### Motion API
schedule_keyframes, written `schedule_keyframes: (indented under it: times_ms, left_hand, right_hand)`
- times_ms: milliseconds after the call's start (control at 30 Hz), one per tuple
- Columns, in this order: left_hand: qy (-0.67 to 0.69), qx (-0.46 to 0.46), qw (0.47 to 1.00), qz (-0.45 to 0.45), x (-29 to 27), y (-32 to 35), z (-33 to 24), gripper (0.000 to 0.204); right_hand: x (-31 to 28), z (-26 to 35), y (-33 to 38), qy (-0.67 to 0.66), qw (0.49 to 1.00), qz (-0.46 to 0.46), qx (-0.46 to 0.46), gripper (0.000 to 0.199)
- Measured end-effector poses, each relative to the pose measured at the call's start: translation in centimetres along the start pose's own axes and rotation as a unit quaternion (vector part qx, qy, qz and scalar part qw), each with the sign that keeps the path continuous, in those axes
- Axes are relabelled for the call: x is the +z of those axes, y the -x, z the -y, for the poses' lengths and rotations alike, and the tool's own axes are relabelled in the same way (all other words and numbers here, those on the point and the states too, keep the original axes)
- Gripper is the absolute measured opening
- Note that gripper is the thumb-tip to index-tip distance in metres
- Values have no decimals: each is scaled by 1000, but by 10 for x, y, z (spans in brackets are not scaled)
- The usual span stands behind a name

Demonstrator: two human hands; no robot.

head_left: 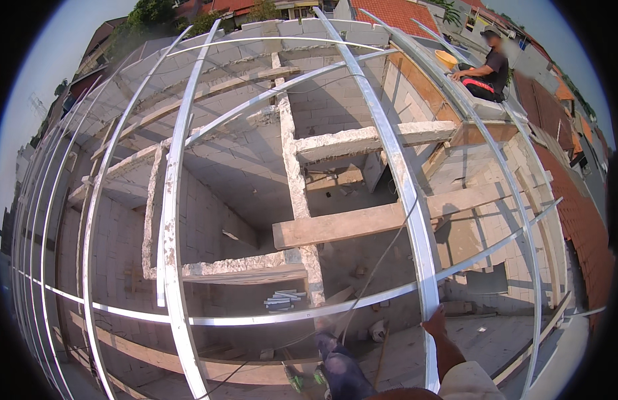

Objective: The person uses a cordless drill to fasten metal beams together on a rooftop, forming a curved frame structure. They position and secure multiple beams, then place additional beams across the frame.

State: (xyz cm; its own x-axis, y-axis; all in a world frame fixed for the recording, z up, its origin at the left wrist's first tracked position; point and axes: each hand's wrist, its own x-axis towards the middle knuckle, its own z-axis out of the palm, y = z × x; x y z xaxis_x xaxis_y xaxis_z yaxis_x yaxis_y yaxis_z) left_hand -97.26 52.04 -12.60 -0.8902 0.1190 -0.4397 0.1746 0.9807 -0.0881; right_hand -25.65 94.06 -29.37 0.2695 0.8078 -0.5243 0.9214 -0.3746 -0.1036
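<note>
My right hand (437,327) is closed on the right edge of a long silver metal roof beam (407,190), near its lower end. Its fingers are only partly visible. A light sleeve (470,381) covers the upper part of that arm. Just ahead of the hand, a thinner metal strip (362,302) crosses the beam. My left hand is out of view. A dark blue trouser leg (345,368) shows at bottom centre, left of the beam. Beside it are small green things (293,380) that I cannot make out.
Other metal rafters (179,167) run over open rooms with block walls (219,207). A wooden plank (349,225) spans them, and loose pale strips (284,300) lie below. A dark cable (382,257) hangs past the beam. Another person (487,70) sits on the right wall beside a yellow-orange basin (446,59).
</note>
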Motion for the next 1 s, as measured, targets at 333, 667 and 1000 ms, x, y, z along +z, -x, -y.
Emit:
schedule_keyframes:
  times_ms: [333,667,1000]
  left_hand:
    - [-29,224,970,-89,-83,-94,-203,92]
    - [-104,233,966,-28,-76,-154,-209,78]
    - [27,210,971,106,-89,-163,-194,87]
  right_hand:
    - [-24,-14,2,-29,999,-30,-6,115]
    - [-24,21,12,51,996,54,41,118]
    - [-66,18,-23,133,964,224,55,119]
